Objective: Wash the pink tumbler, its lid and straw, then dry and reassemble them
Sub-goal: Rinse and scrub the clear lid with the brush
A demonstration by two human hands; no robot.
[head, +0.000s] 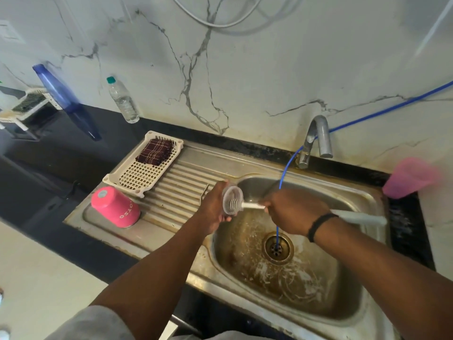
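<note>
The pink tumbler (115, 207) stands upside down on the steel drainboard, left of the basin. My left hand (214, 204) holds the clear round lid (232, 200) over the basin's left edge, its inside facing right. My right hand (293, 211) grips the white handle of a brush (247, 206), whose bristle end rests inside the lid. The straw is hard to tell; a thin metal rod (204, 191) lies on the drainboard just behind my left hand.
The sink basin (282, 271) has a blue hose (282, 177) running from the tap (316, 141) into its drain. A white rack with a dark checked cloth (154, 152) sits on the drainboard. A pink cup (409, 177) stands right of the sink. Bottles stand at the back left.
</note>
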